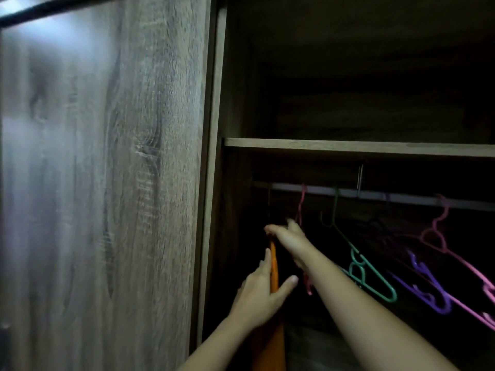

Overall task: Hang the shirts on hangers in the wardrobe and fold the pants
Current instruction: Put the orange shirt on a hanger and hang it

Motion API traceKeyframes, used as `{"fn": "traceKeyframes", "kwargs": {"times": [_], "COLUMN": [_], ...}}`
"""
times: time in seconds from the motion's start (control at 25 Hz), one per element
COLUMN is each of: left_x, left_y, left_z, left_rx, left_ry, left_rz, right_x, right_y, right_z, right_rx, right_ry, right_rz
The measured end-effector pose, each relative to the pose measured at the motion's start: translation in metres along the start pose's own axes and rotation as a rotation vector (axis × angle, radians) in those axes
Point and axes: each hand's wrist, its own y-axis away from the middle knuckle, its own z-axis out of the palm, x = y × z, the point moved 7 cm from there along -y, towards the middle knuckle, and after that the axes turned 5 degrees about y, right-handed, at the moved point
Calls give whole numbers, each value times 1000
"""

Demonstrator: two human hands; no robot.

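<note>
Head view, dim wardrobe interior. Wardrobe door (107, 183) fills the left half, wood grain, glare at top left. Shelf (359, 147) runs across the right side; the rail (375, 195) sits just under it.

Orange shirt (273, 266) hangs at the far left end of the rail, seen edge-on, its lower part dropping out of frame at the bottom. Its hanger is hidden by the hands and the dark.

Left hand (261, 293): grip closed on the orange shirt, thumb on the right of the fabric, fingers on the left, partway down the garment.

Right hand (288, 236): up at the top of the orange shirt, fingers curled over it near the shoulder or hanger line. Grip looks closed there, but blur and darkness hide whether it holds fabric or hanger, so cannot tell.

Empty hangers on the rail, left to right: pink hanger (302, 207) just behind the right hand, green hanger (369, 271), purple hanger (428, 282), and a second pink hanger (455, 253) at far right. All 4 tilt toward the right.
</note>
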Motion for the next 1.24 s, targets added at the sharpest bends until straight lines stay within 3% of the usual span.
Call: {"fn": "traceKeyframes", "kwargs": {"times": [0.16, 0.4, 0.6, 0.92, 1.24], "left_x": [16, 24, -23, -114, -257], "left_y": [42, 155, 272, 455, 544], "left_z": [-10, -6, -36, -191, -293], "left_rx": [189, 331, 352, 412, 385], "left_ry": [-88, -101, -259, -617, -650], "left_rz": [-17, -79, -263, -527, -870], "right_x": [-12, -5, 29, 32, 25], "right_y": [40, 143, 229, 312, 325], "right_z": [-18, 14, 111, 304, 488], "right_rx": [32, -152, -381, -764, -852], "right_ry": [-30, -25, 3, 53, 262], "right_rz": [-93, -172, -184, -157, -239]}}
